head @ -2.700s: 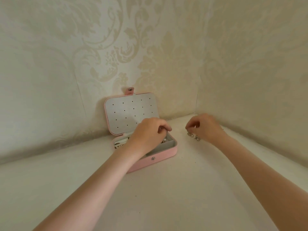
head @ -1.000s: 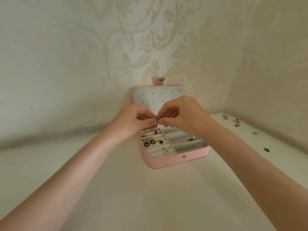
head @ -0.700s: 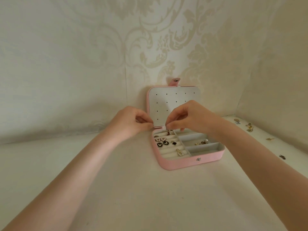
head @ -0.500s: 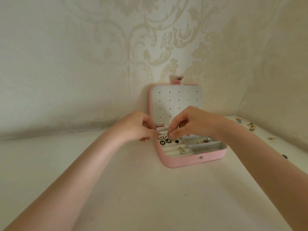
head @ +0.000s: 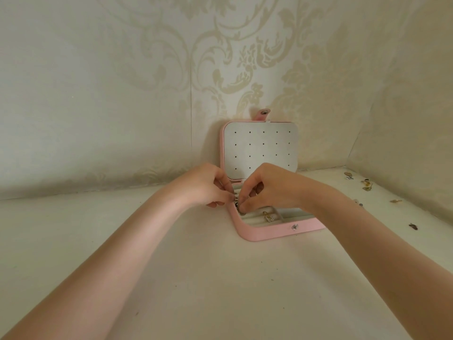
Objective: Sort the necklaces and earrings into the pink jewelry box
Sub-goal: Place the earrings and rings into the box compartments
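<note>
The pink jewelry box (head: 269, 233) lies open against the wall, its lid (head: 259, 148) upright with a white dotted panel. My left hand (head: 206, 187) and my right hand (head: 272, 190) meet over the box's left slotted rows. The right fingertips pinch a small dark round earring (head: 237, 205) down at the rows. The left thumb and forefinger are pinched right beside it; what they hold is hidden. A gold sparkly rectangular earring (head: 269, 217) sits in the front row. My right wrist covers the right compartments.
Several loose earrings lie on the white surface at the right, near the side wall: a cluster (head: 367, 185), one at the corner (head: 348, 176), a gold one (head: 396, 200) and a dark one (head: 413, 226). Patterned walls close in behind and to the right.
Both hands came together above the box, then the right hand lowered the small earring into the left rows. The left hand followed to the box's left edge.
</note>
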`<act>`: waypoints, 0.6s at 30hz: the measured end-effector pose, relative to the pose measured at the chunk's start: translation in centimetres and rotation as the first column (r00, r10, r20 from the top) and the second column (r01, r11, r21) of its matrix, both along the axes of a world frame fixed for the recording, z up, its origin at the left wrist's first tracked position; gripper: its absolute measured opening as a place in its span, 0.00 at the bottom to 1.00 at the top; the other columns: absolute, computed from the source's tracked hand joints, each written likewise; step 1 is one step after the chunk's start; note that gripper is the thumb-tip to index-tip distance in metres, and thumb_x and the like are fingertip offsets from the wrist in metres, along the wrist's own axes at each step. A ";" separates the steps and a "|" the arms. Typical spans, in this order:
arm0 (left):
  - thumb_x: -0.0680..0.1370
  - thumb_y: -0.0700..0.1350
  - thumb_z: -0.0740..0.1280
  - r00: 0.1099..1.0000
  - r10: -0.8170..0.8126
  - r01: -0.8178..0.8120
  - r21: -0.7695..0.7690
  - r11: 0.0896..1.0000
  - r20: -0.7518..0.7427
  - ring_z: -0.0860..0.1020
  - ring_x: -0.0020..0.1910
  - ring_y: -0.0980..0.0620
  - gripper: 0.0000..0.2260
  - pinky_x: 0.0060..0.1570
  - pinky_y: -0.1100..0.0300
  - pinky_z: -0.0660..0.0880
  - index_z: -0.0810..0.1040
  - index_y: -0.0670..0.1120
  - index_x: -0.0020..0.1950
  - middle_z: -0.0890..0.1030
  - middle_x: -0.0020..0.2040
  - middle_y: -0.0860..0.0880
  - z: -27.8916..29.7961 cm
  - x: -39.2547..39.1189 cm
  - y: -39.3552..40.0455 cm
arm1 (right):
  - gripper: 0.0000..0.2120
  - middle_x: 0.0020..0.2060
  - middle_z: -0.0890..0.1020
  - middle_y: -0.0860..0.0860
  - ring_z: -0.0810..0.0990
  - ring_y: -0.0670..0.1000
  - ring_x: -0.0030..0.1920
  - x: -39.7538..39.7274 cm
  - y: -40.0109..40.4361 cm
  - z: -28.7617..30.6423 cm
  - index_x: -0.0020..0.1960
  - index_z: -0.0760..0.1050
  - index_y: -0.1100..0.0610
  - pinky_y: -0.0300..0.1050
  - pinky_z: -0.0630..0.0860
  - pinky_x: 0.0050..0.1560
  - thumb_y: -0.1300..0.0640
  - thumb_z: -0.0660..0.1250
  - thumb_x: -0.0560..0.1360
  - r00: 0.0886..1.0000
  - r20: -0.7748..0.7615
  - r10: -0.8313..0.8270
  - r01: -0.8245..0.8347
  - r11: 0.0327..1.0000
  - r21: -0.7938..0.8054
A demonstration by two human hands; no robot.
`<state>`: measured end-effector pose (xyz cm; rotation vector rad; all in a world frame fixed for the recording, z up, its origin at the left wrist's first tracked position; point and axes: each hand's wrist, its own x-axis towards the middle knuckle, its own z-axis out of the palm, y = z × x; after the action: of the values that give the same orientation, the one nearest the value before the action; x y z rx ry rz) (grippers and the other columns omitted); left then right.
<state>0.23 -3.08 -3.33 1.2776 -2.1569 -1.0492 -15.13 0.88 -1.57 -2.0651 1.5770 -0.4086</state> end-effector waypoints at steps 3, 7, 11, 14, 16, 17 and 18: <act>0.73 0.38 0.69 1.000 -0.002 0.002 0.002 1.000 0.005 0.75 0.32 0.56 0.06 0.34 0.68 0.75 0.76 0.46 0.38 0.77 0.34 0.50 0.0 -0.1 -0.1 | 0.10 0.27 0.70 0.47 0.66 0.45 0.30 0.1 -0.2 -0.1 0.31 0.78 0.48 0.36 0.62 0.32 0.60 0.75 0.66 1.000 -0.026 0.002 -0.003 1.000 -0.008; 0.73 0.38 0.69 1.000 0.000 0.000 0.001 1.000 0.006 0.75 0.33 0.56 0.06 0.36 0.66 0.75 0.76 0.46 0.38 0.77 0.35 0.50 0.0 -0.1 -0.1 | 0.07 0.26 0.72 0.45 0.68 0.44 0.29 0.1 -0.3 -0.2 0.32 0.79 0.50 0.37 0.64 0.33 0.59 0.75 0.66 0.999 -0.034 -0.026 0.025 0.999 -0.032; 0.73 0.38 0.70 1.000 -0.005 0.005 0.000 1.000 0.003 0.75 0.32 0.57 0.06 0.35 0.67 0.75 0.76 0.46 0.38 0.77 0.34 0.51 0.0 -0.1 -0.1 | 0.02 0.25 0.72 0.45 0.67 0.43 0.27 -0.1 -0.1 -0.1 0.37 0.82 0.53 0.35 0.63 0.31 0.58 0.74 0.67 0.999 -0.039 -0.029 0.029 0.999 -0.022; 0.73 0.38 0.69 1.000 -0.010 0.010 0.001 1.000 0.006 0.75 0.32 0.58 0.05 0.35 0.67 0.74 0.76 0.46 0.38 0.77 0.34 0.51 0.1 -0.1 -0.1 | 0.01 0.26 0.73 0.46 0.67 0.43 0.26 -0.2 -0.1 -0.1 0.39 0.83 0.55 0.35 0.63 0.32 0.58 0.74 0.67 0.998 -0.050 -0.027 0.026 0.999 -0.022; 0.73 0.38 0.69 1.000 -0.012 0.012 0.002 1.000 0.007 0.75 0.32 0.58 0.05 0.35 0.67 0.74 0.76 0.46 0.38 0.77 0.34 0.51 0.1 -0.1 0.0 | 0.01 0.25 0.73 0.46 0.66 0.42 0.24 -0.2 -0.2 0.0 0.39 0.83 0.55 0.35 0.62 0.30 0.58 0.74 0.68 0.998 -0.052 -0.023 0.022 1.000 -0.022; 0.73 0.38 0.69 1.000 -0.012 0.012 0.001 1.000 0.008 0.75 0.32 0.58 0.05 0.35 0.67 0.74 0.76 0.46 0.39 0.77 0.34 0.51 0.1 -0.1 -0.1 | 0.01 0.25 0.72 0.46 0.66 0.42 0.24 -0.2 -0.1 0.0 0.39 0.83 0.55 0.34 0.62 0.30 0.58 0.73 0.68 0.998 -0.054 -0.020 0.019 1.000 -0.022; 0.73 0.38 0.69 1.000 -0.012 0.012 0.000 1.000 0.011 0.75 0.32 0.57 0.05 0.36 0.67 0.74 0.76 0.46 0.39 0.77 0.34 0.51 0.1 -0.1 0.0 | 0.01 0.25 0.72 0.46 0.66 0.42 0.24 -0.2 -0.1 0.1 0.38 0.83 0.55 0.34 0.61 0.29 0.58 0.73 0.68 0.998 -0.055 -0.020 0.019 1.000 -0.022</act>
<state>0.16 -3.11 -3.24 1.2749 -2.1754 -1.0488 -15.29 0.83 -1.45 -2.0953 1.6331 -0.3796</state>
